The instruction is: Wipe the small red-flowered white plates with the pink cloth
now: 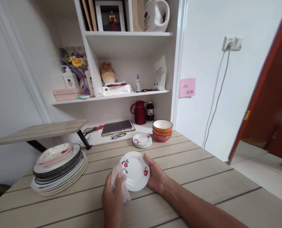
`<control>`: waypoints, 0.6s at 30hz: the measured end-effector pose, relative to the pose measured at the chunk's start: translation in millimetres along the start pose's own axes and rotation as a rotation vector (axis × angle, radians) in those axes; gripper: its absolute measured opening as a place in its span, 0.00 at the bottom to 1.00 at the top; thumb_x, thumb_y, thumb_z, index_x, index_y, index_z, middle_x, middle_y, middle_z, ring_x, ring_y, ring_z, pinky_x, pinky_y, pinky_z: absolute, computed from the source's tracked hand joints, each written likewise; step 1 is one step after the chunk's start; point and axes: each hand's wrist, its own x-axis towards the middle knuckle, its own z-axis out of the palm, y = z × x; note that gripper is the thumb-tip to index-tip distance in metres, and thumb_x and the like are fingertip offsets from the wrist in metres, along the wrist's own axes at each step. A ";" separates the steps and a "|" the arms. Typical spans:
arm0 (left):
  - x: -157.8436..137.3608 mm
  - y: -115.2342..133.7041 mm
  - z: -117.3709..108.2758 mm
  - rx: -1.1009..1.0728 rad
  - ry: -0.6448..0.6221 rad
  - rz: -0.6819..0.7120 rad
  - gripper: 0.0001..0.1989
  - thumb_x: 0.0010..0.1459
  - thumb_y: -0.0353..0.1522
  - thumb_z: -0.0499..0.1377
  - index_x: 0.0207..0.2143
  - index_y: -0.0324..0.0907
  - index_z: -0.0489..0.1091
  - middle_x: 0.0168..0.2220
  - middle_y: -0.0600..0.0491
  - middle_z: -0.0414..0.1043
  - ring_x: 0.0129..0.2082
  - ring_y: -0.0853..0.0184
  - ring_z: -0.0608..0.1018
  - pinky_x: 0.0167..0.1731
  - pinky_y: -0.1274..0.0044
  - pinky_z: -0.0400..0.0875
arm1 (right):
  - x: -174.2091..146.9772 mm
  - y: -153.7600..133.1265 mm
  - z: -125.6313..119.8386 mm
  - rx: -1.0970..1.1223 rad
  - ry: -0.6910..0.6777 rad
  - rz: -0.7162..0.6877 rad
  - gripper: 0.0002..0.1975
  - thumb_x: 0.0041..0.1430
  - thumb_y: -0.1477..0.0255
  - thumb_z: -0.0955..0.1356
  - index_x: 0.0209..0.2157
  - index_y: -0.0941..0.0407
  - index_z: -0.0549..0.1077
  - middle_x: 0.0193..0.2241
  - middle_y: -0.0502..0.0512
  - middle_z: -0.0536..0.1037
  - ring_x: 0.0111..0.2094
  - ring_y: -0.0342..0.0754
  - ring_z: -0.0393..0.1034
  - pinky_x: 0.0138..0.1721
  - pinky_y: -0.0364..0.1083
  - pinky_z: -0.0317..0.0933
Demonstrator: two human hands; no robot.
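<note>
A small white plate with red flowers (135,175) is held up over the table, its face tilted toward me. My right hand (156,175) grips its right rim, fingers behind it. At the left rim, my left hand (113,193) is closed on a pale pink cloth or tissue (125,193), pressed against the plate's edge. Just beyond lies a short stack of matching flowered plates (142,140). Beside that stack stand several nested bowls (162,130), orange above and pink at the bottom.
On the left rises a tall stack of plates (60,169) below a raised wooden shelf (43,129). Behind the table (202,177) are a laptop (117,126), glasses (118,136), a red jug (140,113) and a dark bottle (150,111). A wall bounds the right.
</note>
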 end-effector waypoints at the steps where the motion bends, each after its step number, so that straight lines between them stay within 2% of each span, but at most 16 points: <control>1: -0.4 1.9 -1.3 -0.003 -0.033 -0.010 0.27 0.48 0.51 0.59 0.45 0.43 0.75 0.37 0.50 0.80 0.39 0.54 0.80 0.38 0.69 0.71 | -0.5 -0.2 0.4 -0.005 -0.006 0.001 0.29 0.62 0.52 0.61 0.53 0.60 0.70 0.47 0.63 0.79 0.51 0.56 0.73 0.59 0.56 0.57; 3: -2.0 7.7 -4.4 -0.004 -0.078 -0.029 0.26 0.48 0.50 0.59 0.44 0.42 0.74 0.37 0.49 0.80 0.41 0.54 0.79 0.40 0.69 0.71 | -1.1 -0.1 0.3 -0.006 -0.011 0.000 0.30 0.62 0.51 0.61 0.53 0.61 0.71 0.46 0.63 0.80 0.51 0.56 0.72 0.59 0.55 0.57; 8: -7.0 20.2 -7.5 -0.035 -0.086 -0.051 0.25 0.48 0.48 0.59 0.43 0.42 0.74 0.36 0.50 0.80 0.38 0.56 0.80 0.38 0.71 0.71 | -0.8 1.8 -2.8 -0.045 0.042 0.004 0.30 0.61 0.50 0.61 0.51 0.60 0.71 0.46 0.64 0.80 0.51 0.57 0.73 0.58 0.56 0.57; 13: -6.4 18.2 -6.5 -0.041 -0.102 -0.051 0.25 0.47 0.48 0.59 0.43 0.42 0.74 0.34 0.50 0.80 0.36 0.57 0.80 0.36 0.71 0.72 | 0.0 3.4 -4.6 -0.012 0.054 0.008 0.28 0.62 0.52 0.61 0.51 0.60 0.72 0.46 0.64 0.80 0.50 0.57 0.73 0.58 0.56 0.58; 18: -5.8 15.6 -6.6 -0.060 -0.089 -0.053 0.26 0.47 0.48 0.60 0.44 0.41 0.74 0.36 0.48 0.80 0.38 0.56 0.80 0.37 0.70 0.72 | 0.5 4.0 -5.4 0.057 0.036 0.016 0.27 0.64 0.54 0.60 0.51 0.61 0.72 0.45 0.64 0.80 0.50 0.57 0.74 0.58 0.57 0.58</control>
